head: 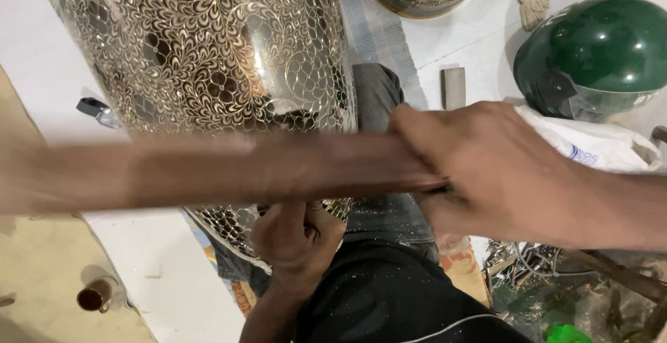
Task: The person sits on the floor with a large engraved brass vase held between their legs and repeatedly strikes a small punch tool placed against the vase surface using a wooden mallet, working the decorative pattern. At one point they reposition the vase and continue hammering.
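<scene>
Right hand [500, 169] gripping blurred wooden stick [243, 169], left hand [295, 235] against engraved brass vessel [208, 44]

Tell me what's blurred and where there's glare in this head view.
Head view: the long brown wooden stick in the right hand is smeared by motion blur, its left end fading out; the left hand below is fairly sharp; the large engraved brass vessel is sharp, with bright glare spots; the glossy green helmet carries soft highlights.
</scene>
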